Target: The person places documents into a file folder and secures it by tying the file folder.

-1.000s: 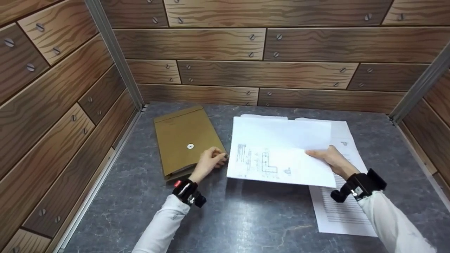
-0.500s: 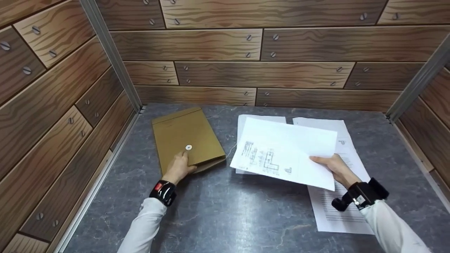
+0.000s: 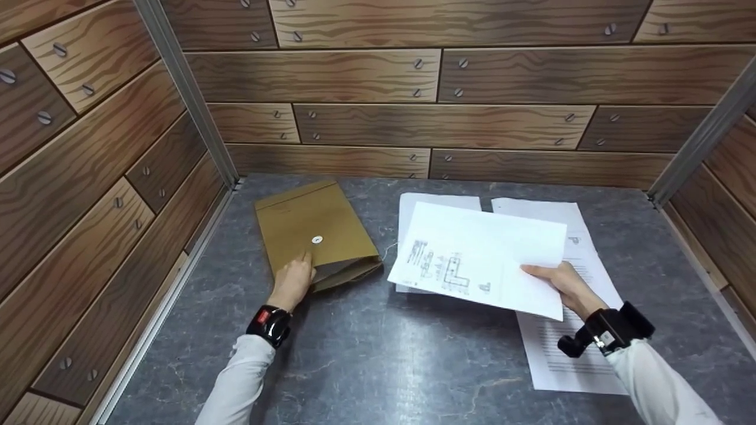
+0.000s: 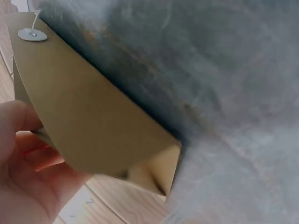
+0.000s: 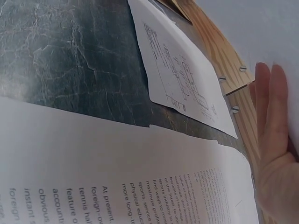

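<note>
The left hand [image 3: 293,282] is gripping a flat brown paper envelope [image 3: 310,212] by its near edge, with its fingers curling round it. The envelope is lying on the left side of a dark grey, shiny table [image 3: 366,360], and its mouth is gaping toward the person. A small round white button [image 3: 317,240] is sitting on its front.

The right hand [image 3: 570,284] is pinching a white paper with a black line drawing [image 3: 484,254], its thumb pressing on top and its fingers reaching underneath. That paper is hanging above two sheets on the table. One, a white sheet with a drawing [image 5: 187,77], is lying partly under it. The other, a long white sheet full of printed words [image 3: 573,372], is lying to the right, under the right hand.
</note>
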A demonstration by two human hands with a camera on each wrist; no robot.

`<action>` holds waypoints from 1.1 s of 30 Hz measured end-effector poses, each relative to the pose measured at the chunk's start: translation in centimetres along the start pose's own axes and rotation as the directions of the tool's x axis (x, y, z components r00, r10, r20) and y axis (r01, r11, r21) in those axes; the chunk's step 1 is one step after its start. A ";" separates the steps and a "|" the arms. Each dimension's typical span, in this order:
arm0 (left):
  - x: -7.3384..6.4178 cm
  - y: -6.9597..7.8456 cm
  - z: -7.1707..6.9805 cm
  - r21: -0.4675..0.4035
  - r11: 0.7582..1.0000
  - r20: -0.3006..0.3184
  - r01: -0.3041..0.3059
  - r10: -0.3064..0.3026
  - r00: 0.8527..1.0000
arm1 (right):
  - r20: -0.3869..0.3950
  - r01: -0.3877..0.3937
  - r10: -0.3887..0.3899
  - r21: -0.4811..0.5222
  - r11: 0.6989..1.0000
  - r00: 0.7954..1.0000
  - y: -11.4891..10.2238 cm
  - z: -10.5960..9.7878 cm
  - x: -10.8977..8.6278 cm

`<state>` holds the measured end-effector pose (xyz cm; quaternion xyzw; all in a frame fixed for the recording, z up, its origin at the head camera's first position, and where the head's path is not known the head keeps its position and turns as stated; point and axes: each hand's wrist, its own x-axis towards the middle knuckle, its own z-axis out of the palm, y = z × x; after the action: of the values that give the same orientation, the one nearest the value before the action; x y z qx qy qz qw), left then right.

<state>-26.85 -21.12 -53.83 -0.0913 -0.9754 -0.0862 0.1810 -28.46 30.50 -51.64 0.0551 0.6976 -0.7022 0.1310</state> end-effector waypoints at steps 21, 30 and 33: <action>1.2 8.6 1.1 0.106 0.993 -0.251 -0.053 0.078 0.965 | 0.001 -0.022 0.022 -0.069 0.997 1.000 -2.5 0.3 -0.7; 2.0 10.6 0.8 0.045 0.999 -0.211 -0.007 0.016 0.977 | 0.052 -0.063 0.070 -0.125 0.990 0.996 -5.6 0.6 -2.0; 2.3 10.9 0.9 0.063 0.998 -0.235 -0.009 0.023 0.972 | 0.059 -0.094 0.104 -0.153 0.984 0.993 -6.6 0.3 -2.5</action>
<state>-27.03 -10.07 -52.35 -0.0826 -0.9485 -0.0651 0.2988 -27.75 30.37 -44.64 0.0563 0.7402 -0.6417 0.1926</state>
